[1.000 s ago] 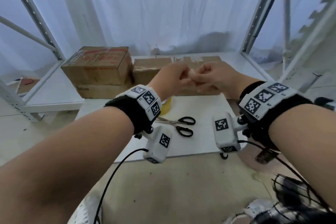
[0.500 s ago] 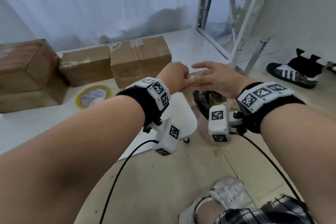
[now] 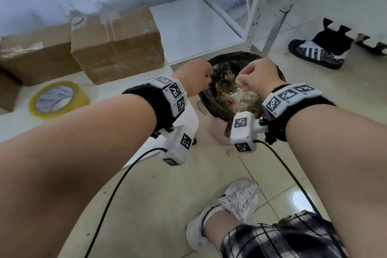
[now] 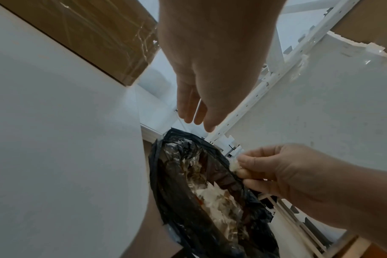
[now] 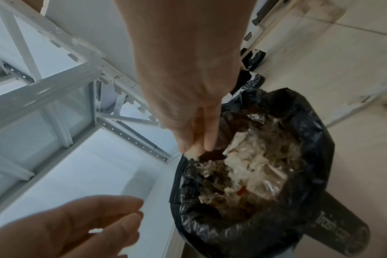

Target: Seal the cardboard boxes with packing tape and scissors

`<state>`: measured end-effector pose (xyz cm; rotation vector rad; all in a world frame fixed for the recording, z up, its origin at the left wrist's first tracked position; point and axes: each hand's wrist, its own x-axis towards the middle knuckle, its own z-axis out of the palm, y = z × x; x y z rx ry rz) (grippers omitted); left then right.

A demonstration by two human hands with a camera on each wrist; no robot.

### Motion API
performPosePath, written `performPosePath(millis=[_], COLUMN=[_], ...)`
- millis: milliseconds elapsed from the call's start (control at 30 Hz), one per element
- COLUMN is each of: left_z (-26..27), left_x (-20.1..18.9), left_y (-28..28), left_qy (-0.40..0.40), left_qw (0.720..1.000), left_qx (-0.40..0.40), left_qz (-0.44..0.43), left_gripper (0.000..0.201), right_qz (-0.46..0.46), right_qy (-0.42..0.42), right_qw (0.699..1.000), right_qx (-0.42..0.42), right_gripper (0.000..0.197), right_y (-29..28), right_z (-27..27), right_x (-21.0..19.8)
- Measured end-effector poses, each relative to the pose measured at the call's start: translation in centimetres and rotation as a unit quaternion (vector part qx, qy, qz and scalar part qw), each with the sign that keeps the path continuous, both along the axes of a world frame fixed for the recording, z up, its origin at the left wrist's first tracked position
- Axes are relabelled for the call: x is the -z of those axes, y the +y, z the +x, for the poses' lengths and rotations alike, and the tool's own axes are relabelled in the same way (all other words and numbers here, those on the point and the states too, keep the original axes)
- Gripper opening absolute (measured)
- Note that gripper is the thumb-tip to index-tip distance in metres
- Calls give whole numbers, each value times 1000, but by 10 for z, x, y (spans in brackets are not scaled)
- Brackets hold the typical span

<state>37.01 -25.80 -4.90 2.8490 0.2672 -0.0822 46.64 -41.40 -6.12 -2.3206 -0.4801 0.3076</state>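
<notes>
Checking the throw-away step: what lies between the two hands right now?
In the head view, the open bin with its black liner, full of crumpled tape scraps, lies between and below the left hand and right hand; the right pinches a small scrap.

Right hand (image 4: pixel 298 176) pinching a tape scrap (image 4: pixel 234 166) above the lined bin (image 4: pixel 188 200).

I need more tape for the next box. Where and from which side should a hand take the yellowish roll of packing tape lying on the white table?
Probably from above. The yellowish roll of packing tape lies flat on the white table, hole upward, so fingers inside the core and thumb outside its near rim should hold it.
</notes>
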Motion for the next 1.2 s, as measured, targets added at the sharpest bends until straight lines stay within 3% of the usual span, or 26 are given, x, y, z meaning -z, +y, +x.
performPosePath(millis=[233, 433, 600, 667, 800, 900, 1067, 1200], left_z=[3, 1, -2, -4, -5, -6, -6, -9], left_x=[1, -1, 1, 2, 0, 0, -1, -5], left_y=[-9, -6, 1, 2, 5, 6, 10, 14], left_qy=[-3, -1, -7, -8, -8, -15, -16, -8], left_qw=[1000, 1000, 1000, 1000, 1000, 1000, 1000, 1000], left_qx=[0, 1, -7, -6, -6, -4, 3, -6], left_qz=[-11, -16, -18, -14, -12, -8, -6, -2], left_gripper=[28, 29, 28, 27, 26, 26, 26, 27], right_qz=[-94, -165, -145, -155, -178, -181, -178, -166], right_qy=[-94, -69, -59, -61, -56, -51, -71, -82], right_qw=[991, 984, 988, 986, 982, 982, 981, 982], right_qx=[12, 10, 9, -1, -10, 1, -6, -24], right_gripper=[42, 17, 49, 45, 17, 17, 39, 37], right_y=[0, 2, 2, 3, 6, 6, 8, 17], right_z=[2, 10, 4, 2, 2, 1, 1, 2], right_x=[10, 25, 21, 20, 22, 23, 24, 16])
